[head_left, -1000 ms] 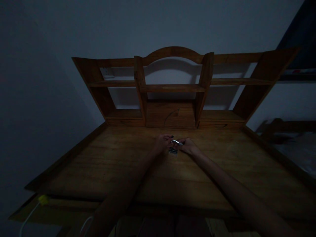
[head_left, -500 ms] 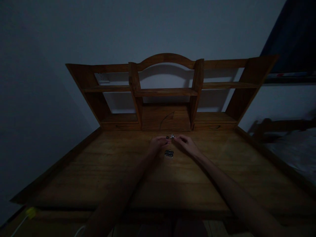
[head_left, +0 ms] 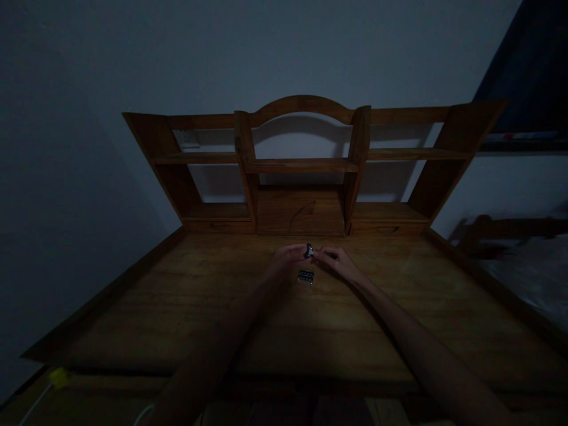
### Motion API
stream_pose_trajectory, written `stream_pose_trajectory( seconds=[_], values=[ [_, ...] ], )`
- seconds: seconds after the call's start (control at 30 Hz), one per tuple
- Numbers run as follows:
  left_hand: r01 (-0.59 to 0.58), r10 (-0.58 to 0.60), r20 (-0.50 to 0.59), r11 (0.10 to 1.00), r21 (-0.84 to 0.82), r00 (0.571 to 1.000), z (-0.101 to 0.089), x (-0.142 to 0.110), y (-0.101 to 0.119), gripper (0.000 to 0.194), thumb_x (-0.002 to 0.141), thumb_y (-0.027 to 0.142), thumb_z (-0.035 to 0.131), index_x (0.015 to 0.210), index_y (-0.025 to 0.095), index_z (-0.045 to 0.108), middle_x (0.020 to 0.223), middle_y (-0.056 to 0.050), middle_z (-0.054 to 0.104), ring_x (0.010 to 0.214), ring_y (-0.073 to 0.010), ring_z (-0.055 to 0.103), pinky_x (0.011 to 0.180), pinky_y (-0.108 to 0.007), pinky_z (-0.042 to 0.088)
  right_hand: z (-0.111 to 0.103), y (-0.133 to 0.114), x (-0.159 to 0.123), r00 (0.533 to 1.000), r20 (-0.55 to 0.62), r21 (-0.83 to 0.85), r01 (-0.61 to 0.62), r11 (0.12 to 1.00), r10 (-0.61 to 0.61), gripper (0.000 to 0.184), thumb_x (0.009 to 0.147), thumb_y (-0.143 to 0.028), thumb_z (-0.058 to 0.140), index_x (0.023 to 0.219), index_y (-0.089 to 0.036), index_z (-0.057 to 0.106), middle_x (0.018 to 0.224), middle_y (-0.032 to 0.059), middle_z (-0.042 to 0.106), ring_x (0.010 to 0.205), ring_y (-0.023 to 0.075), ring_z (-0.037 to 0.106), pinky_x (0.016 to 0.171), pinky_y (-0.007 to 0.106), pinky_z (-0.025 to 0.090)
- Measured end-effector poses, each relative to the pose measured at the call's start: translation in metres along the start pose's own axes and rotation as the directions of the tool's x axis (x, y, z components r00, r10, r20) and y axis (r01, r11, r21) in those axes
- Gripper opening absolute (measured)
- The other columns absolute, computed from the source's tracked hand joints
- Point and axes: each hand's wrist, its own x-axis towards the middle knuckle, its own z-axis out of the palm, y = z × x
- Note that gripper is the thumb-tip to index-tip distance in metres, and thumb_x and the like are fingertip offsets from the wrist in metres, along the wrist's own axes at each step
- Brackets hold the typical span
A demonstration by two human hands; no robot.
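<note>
Between my hands, above the wooden desk (head_left: 213,319), is a small black-and-silver piece (head_left: 309,251), too small and dim to name. My left hand (head_left: 288,255) pinches it from the left with its fingertips. From the right, my right hand (head_left: 333,259) closes its thumb and fingers at the piece's silver side. Just below the hands, a small dark rectangular object (head_left: 306,277) with two rows of pale marks lies flat on the desk, touched by neither hand.
A wooden shelf unit (head_left: 302,165) rises along the desk's back edge. A raised rim (head_left: 492,296) runs down the right side. Beneath the front left edge shows a yellow plug-like object (head_left: 57,377) with a white cable. The room is dim.
A dark piece at my left hand and a silver piece at my right, apart before, now meet between my fingers. The view has shifted slightly.
</note>
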Motion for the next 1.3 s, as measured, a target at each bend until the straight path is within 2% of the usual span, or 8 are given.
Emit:
stream_pose_trajectory(
  seconds=[0.13,0.4,0.57,0.87,1.03,1.3],
  values=[
    [-0.01,0.01,0.047,1.0,-0.001,0.999,-0.002,-0.001,-0.001,0.036,0.074,0.032,0.078,0.103,0.011,0.072,0.107,-0.013,0.073,0.099,-0.0228,0.069,0.103,-0.042,0.048,0.0,-0.001,0.0,1.0,0.008,0.006,-0.009,1.0,0.009,0.051,0.089,-0.06,0.052,0.08,-0.014,0.07,0.074,0.0024,0.062,0.07,0.0146,0.053,0.062,0.023,0.037],
    [0.002,-0.001,0.047,1.0,-0.011,0.999,0.002,-0.005,0.004,0.041,0.071,0.032,0.081,0.105,0.011,0.073,0.11,-0.013,0.073,0.106,-0.0251,0.064,0.107,-0.043,0.041,-0.001,0.0,0.001,1.0,0.018,0.039,-0.019,0.999,0.018,0.052,0.087,-0.062,0.054,0.079,-0.013,0.071,0.071,0.0026,0.06,0.065,0.0133,0.049,0.057,0.025,0.033],
    [0.013,-0.012,0.034,1.0,-0.017,0.999,0.005,-0.007,0.008,0.042,0.07,0.031,0.082,0.105,0.009,0.073,0.109,-0.013,0.073,0.107,-0.0258,0.063,0.107,-0.044,0.04,0.0,0.002,0.001,1.0,0.005,0.082,-0.01,0.997,0.009,0.048,0.087,-0.059,0.058,0.077,-0.013,0.071,0.073,0.0036,0.062,0.068,0.014,0.051,0.061,0.025,0.035],
    [0.013,-0.012,0.048,1.0,-0.013,0.999,0.0,-0.004,0.004,0.04,0.071,0.03,0.081,0.106,0.013,0.074,0.111,-0.011,0.073,0.107,-0.0241,0.065,0.107,-0.04,0.042,-0.001,0.002,0.0,0.999,0.013,0.137,-0.037,0.99,0.036,0.049,0.086,-0.06,0.058,0.076,-0.014,0.07,0.062,0.0002,0.051,0.058,0.0111,0.041,0.053,0.025,0.027],
    [0.009,-0.008,0.08,1.0,-0.019,0.997,-0.001,-0.004,0.005,0.039,0.074,0.031,0.079,0.108,0.013,0.073,0.115,-0.012,0.072,0.109,-0.025,0.065,0.108,-0.04,0.042,-0.001,0.008,0.002,0.999,-0.006,0.178,-0.046,0.983,0.048,0.047,0.084,-0.059,0.062,0.079,-0.013,0.07,0.066,0.0012,0.055,0.059,0.0113,0.043,0.053,0.024,0.028],
    [0.009,-0.007,0.098,1.0,-0.024,0.995,0.003,-0.008,0.009,0.037,0.076,0.028,0.077,0.109,0.012,0.072,0.115,-0.012,0.072,0.111,-0.0252,0.064,0.109,-0.04,0.04,-0.004,0.001,0.0,1.0,-0.019,0.082,0.005,0.997,-0.003,0.046,0.086,-0.058,0.059,0.076,-0.014,0.07,0.067,0.001,0.056,0.065,0.0131,0.047,0.059,0.025,0.033]
  ],
)
